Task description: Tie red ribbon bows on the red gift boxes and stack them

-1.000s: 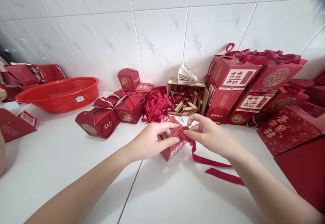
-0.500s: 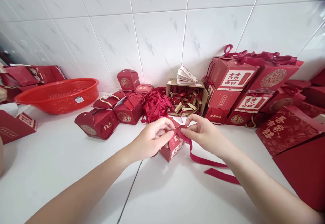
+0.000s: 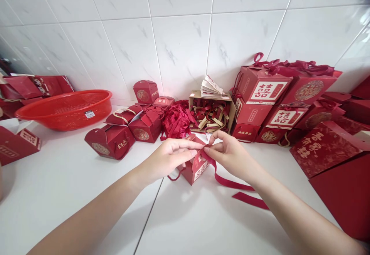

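A small red gift box [image 3: 193, 172] with gold-and-white lettering stands on the white table, partly covered by my hands. My right hand [image 3: 227, 149] pinches a dark red ribbon [image 3: 231, 182] between thumb and forefinger at the box's top. From there the ribbon trails down to the right, and a loose end passes under my right forearm. My left hand [image 3: 170, 156] reaches over the box from the left, its forefinger stretched to the ribbon and its thumb against the top flap; the fingers close on the ribbon there. A red cord [image 3: 175, 178] loops out below my left hand.
Behind the box lie a heap of red ribbons [image 3: 179, 120] and a cardboard box [image 3: 231, 108] of straps. Finished-looking red boxes [image 3: 271, 89] are stacked right; several more [image 3: 110, 141] stand left. A red plastic basket [image 3: 66, 110] and an opened box [image 3: 17, 147] are farther left.
My left fingers have straightened from a curl and now reach over the box top. The red cord has come into view below them. My right hand keeps its pinch on the ribbon.
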The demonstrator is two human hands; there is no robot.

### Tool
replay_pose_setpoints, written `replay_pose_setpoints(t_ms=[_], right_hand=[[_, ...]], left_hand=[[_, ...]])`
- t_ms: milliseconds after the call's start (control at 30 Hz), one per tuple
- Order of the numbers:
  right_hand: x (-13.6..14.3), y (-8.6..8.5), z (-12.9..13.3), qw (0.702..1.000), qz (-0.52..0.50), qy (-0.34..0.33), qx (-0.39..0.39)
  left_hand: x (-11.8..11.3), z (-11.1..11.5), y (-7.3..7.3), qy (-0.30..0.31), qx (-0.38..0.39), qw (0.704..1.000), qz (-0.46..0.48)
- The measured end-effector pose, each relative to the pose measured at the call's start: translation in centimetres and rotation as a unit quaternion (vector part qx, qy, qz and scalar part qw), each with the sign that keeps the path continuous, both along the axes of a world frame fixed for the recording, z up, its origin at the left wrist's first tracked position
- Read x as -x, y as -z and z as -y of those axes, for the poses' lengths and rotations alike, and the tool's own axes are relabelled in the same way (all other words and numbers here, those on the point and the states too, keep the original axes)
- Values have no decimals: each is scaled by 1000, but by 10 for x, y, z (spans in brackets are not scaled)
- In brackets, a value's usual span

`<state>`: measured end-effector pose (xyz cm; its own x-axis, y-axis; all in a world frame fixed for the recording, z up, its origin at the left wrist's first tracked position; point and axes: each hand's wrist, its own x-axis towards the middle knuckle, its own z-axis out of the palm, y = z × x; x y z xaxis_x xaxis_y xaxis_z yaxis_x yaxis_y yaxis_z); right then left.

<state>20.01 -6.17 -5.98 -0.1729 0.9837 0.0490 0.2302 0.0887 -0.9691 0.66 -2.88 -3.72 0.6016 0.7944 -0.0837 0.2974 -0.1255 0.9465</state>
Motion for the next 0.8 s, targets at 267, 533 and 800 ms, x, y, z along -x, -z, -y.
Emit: replay_pose_setpoints(t_ms=[267, 533, 800], right_hand=[[-2, -6, 6, 996, 90, 9, -11], [-6, -8, 7, 965, 215, 82, -128], [-4, -16, 3, 989, 26, 2, -145]], left_hand=[[4, -2, 0, -17, 15, 1000, -1], [9, 3, -9, -17, 13, 998, 61], [12, 13, -14, -7, -121, 992, 32]])
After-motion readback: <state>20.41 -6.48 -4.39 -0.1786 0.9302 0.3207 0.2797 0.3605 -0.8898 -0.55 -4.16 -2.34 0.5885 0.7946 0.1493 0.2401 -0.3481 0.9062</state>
